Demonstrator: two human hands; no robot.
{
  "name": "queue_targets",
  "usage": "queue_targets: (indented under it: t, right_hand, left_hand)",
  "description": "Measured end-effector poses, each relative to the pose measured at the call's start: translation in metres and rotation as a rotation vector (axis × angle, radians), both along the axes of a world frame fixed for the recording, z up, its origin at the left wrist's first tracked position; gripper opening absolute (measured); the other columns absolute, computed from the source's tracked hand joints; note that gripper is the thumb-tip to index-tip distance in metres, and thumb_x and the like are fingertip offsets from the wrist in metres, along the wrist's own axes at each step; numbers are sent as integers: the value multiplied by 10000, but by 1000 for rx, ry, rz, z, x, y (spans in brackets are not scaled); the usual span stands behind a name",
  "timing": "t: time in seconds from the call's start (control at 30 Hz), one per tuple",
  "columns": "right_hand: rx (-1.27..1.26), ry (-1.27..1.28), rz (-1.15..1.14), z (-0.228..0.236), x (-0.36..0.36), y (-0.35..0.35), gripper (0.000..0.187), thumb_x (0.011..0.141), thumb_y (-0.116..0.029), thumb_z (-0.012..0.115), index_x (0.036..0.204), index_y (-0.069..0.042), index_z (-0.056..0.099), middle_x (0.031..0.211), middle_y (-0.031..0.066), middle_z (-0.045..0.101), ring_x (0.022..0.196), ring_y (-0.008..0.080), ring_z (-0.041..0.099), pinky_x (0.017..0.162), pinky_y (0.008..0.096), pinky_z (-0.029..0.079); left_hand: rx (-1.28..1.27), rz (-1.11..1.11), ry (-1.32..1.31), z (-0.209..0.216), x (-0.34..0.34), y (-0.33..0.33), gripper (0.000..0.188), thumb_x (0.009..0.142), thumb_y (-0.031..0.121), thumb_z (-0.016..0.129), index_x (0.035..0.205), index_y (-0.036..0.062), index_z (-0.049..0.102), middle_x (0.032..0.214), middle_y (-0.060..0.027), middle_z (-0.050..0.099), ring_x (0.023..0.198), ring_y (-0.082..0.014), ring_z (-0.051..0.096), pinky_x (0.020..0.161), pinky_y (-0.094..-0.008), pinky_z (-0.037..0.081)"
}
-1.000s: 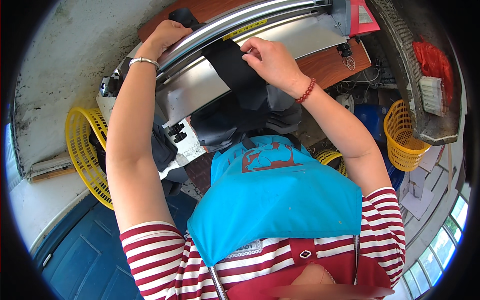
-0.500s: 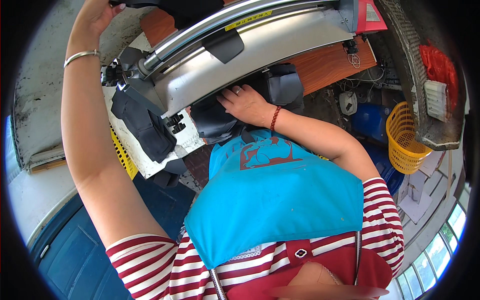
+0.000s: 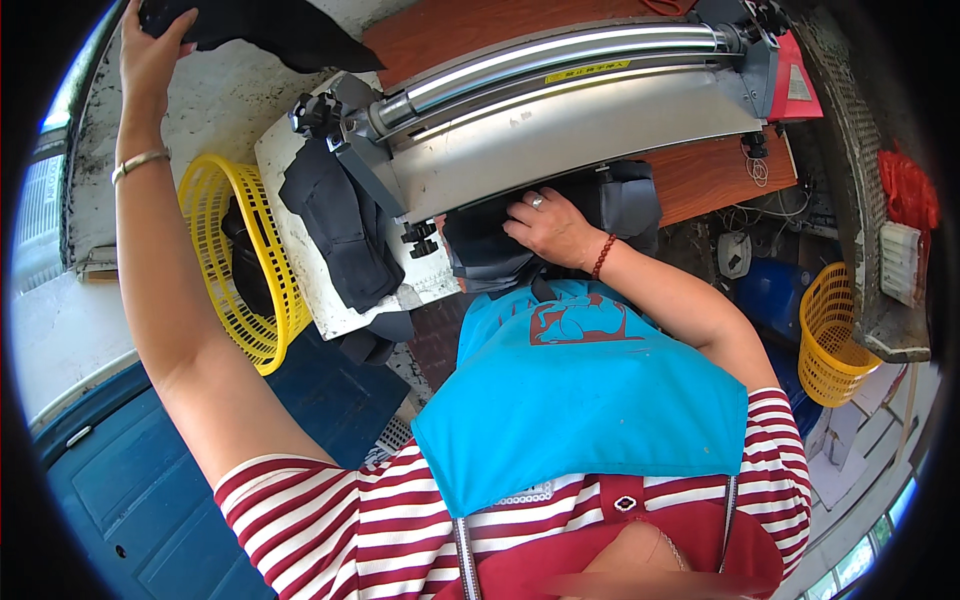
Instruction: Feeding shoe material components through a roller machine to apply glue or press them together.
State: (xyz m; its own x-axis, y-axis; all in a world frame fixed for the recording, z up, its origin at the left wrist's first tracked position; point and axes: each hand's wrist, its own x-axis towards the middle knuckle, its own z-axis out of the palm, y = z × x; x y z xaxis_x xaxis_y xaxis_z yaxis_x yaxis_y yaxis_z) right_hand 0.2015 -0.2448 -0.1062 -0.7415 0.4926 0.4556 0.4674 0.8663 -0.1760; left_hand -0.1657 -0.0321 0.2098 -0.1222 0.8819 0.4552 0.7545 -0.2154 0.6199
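My left hand (image 3: pixel 150 65) is raised at the far upper left, its thumb and fingers closed on the end of a black sheet piece (image 3: pixel 275 32) that looks like leather or fabric. That piece stretches rightward behind a roller machine (image 3: pixel 570 125) with a metal roller and a sloping steel plate. Below the plate's front edge, my right hand (image 3: pixel 550 230) lies on a stack of black cut pieces (image 3: pixel 485 242), fingers loosely bent and apart. A second pile of black pieces (image 3: pixel 340 225) rests on the white board left of the machine.
A yellow basket (image 3: pixel 285 300) with dark contents stands at the left, beside my left forearm. Black knobs (image 3: pixel 420 238) jut from the machine's left end. Another yellow basket (image 3: pixel 835 335) is at the right, near a blue container (image 3: pixel 765 295) and loose cables.
My left hand has moved outward, showing more of the black sheet piece. The dark flap on the steel plate is gone from there. The view has shifted, bringing the left basket into sight.
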Motion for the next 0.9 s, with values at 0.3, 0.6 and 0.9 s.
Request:
queue_targets:
  t: [0.3,0.6,0.9]
  right_hand:
    - [-146,148,78,25,19,-3,67,788,-137,698,843,-116,666,834,8,581,835,188,589,732,342,471]
    - [-231,186,28,42,42,-15,157,768,-119,768,899,-106,684,923,12,637,896,200,613,781,342,463]
    - [-650,509,-138,81,55,-7,141,810,-101,749,925,-61,677,943,78,684,860,293,642,895,386,465]
  left_hand:
    - [-222,21,201,-158,-59,-202,688,810,-65,668,1444,163,526,1403,-126,599,1157,-240,660,934,-360,527]
    - [-554,172,447,-295,-56,-332,331,672,-77,666,958,81,715,998,-115,716,983,-340,667,849,-412,535]
    - [-1297,-106,279,-201,-8,-290,489,798,274,734,1187,-19,690,1145,-195,713,1060,-281,698,961,-351,523]
